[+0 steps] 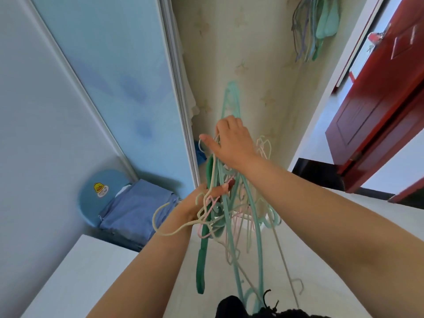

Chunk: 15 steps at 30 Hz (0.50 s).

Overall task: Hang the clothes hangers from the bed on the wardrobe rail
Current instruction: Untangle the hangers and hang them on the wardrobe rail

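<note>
A tangled bundle of hangers (229,221) in teal, green, pink and cream hangs in front of me at centre frame. My left hand (195,203) grips the bundle from the left, with several hooks looped over its fingers. Higher up, my right hand (231,143) is curled round the necks of some teal hangers, its index finger stretched out to the left. The wardrobe's light blue sliding door (110,88) stands at the left, with a narrow gap of the wardrobe's inside beside it. The rail itself is hidden.
More hangers (312,28) hang on the patterned wall at upper right. A red door (378,106) stands ajar on the right. A blue stool with a duck sticker (101,189) holds folded blue cloth (137,210). A white surface (75,281) lies at lower left.
</note>
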Each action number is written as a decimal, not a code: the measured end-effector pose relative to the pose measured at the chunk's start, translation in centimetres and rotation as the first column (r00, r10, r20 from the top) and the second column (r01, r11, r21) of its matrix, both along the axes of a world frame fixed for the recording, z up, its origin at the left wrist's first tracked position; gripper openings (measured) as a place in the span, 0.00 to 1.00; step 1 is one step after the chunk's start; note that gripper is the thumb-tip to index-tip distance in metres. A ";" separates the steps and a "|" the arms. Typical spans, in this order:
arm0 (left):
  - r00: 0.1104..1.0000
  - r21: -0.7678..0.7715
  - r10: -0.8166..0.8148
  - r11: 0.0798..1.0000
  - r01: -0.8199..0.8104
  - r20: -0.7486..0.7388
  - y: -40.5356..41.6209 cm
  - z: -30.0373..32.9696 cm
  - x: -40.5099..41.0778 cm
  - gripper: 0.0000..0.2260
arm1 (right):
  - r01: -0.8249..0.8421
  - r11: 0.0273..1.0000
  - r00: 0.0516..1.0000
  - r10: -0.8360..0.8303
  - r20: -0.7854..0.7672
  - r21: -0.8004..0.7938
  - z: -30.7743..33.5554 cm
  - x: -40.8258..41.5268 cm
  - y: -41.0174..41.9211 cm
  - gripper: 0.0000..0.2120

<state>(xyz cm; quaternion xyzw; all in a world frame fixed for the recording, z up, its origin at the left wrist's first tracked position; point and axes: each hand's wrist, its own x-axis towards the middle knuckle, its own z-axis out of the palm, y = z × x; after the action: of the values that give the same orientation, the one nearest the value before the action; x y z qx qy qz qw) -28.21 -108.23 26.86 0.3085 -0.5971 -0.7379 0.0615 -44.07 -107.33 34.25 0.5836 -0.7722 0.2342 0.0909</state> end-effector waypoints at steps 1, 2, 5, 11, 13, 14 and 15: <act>0.999 -0.054 -0.009 0.999 0.007 -0.036 -0.1 0.4 -0.1 0.37 | -0.009 1.000 1.000 0.009 0.019 -0.016 -0.5 0.0 0.2 0.32; 0.998 -0.131 -0.016 0.991 0.008 -0.058 -0.2 0.3 -0.2 0.37 | -0.015 0.999 0.999 0.016 0.038 -0.031 -0.9 -0.1 0.4 0.32; 1.000 -0.146 0.011 0.989 -0.013 -0.012 -0.2 0.5 -0.2 0.29 | 0.000 0.998 0.997 0.005 0.078 -0.066 -1.5 -0.2 1.0 0.34; 0.997 -0.061 -0.001 0.998 -0.003 -0.077 0.3 0.0 -0.7 0.35 | 0.050 0.985 0.955 0.001 0.295 -0.164 -3.1 1.7 2.6 0.35; 0.996 -0.018 0.012 1.000 -0.013 -0.090 0.1 -0.2 -0.9 0.39 | 0.077 0.985 0.930 -0.015 0.366 -0.155 -3.8 2.4 3.2 0.36; 0.994 0.002 0.013 1.000 -0.013 -0.111 0.0 -0.1 -1.0 0.39 | 0.094 0.986 0.909 -0.028 0.416 -0.137 -3.9 2.7 3.5 0.36; 0.991 0.038 0.022 0.999 -0.017 -0.129 0.0 -0.2 -1.0 0.39 | 0.102 0.989 0.875 -0.037 0.482 -0.109 -4.0 2.9 3.8 0.35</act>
<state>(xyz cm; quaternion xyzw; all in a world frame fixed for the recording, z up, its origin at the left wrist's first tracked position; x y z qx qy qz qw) -29.25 -108.23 26.68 0.2669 -0.5753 -0.7664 0.1016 -41.18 -103.49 30.29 0.4724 -0.7741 0.4177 -0.0562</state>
